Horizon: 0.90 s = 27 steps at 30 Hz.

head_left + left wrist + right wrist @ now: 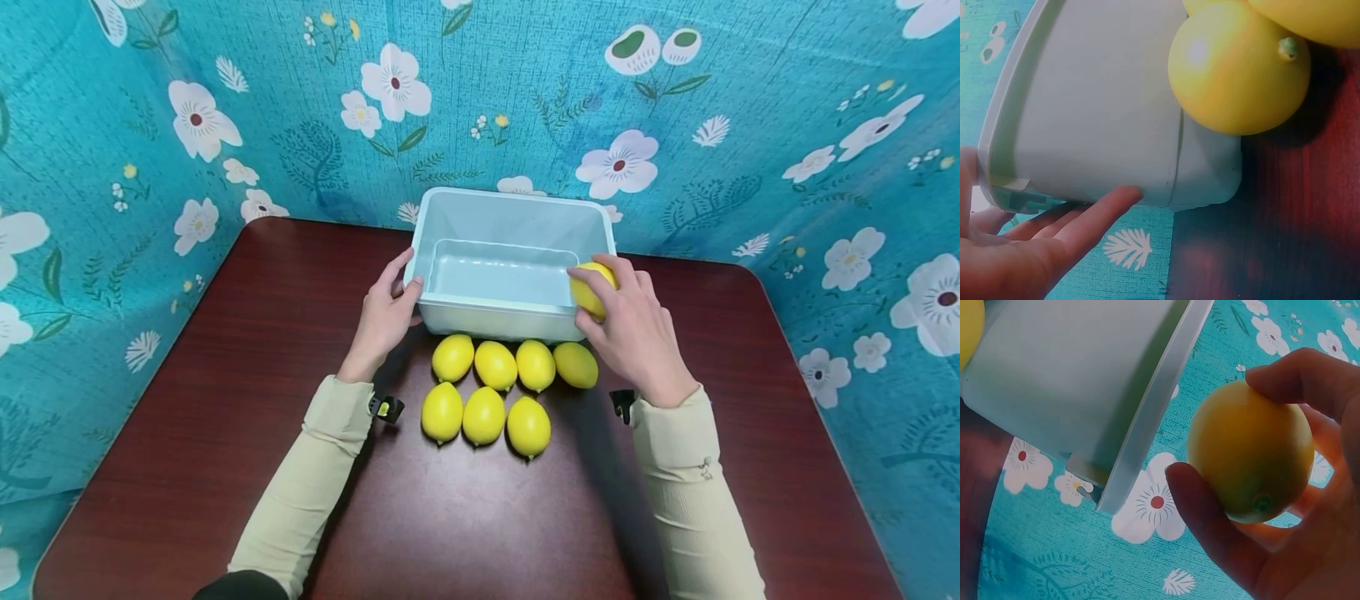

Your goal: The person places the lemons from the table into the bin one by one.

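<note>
A yellow lemon [592, 288] is in my right hand [637, 333], gripped between thumb and fingers over the front right corner of a pale blue plastic bin [517, 319]. In the right wrist view the lemon [1250, 450] is apart from the bin's rim [1154, 406], with its tip toward the palm side. My left hand [382, 321] holds the bin's left end, thumb at the rim and fingers along the outside wall. No lemon shows on the visible part of the bin's floor. Several more lemons [483, 415] lie in two rows before the bin.
The bin stands near the back edge of a dark red-brown table [480, 525]. Behind and at both sides hangs a turquoise flowered cloth [510, 100]. The back row's lemons [536, 365] lie close to the bin's front wall.
</note>
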Motion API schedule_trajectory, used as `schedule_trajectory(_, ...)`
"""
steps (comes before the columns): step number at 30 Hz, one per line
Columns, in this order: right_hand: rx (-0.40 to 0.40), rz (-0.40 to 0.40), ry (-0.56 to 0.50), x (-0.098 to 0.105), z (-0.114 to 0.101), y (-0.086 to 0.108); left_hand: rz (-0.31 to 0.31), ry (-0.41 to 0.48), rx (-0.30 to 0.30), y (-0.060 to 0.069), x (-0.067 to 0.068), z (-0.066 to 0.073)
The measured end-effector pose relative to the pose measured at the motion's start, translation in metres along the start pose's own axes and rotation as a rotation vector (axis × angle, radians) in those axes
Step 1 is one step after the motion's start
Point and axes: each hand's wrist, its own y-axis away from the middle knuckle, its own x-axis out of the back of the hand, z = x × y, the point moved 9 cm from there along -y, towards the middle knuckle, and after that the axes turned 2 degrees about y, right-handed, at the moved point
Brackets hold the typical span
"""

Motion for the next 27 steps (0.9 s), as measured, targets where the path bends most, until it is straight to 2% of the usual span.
schedule_trajectory(27, -0.007, -0.022, -0.002, -0.007, 0.003, -0.014, 0.006, 0.000, -0.008, 0.002, 0.001, 0.001)
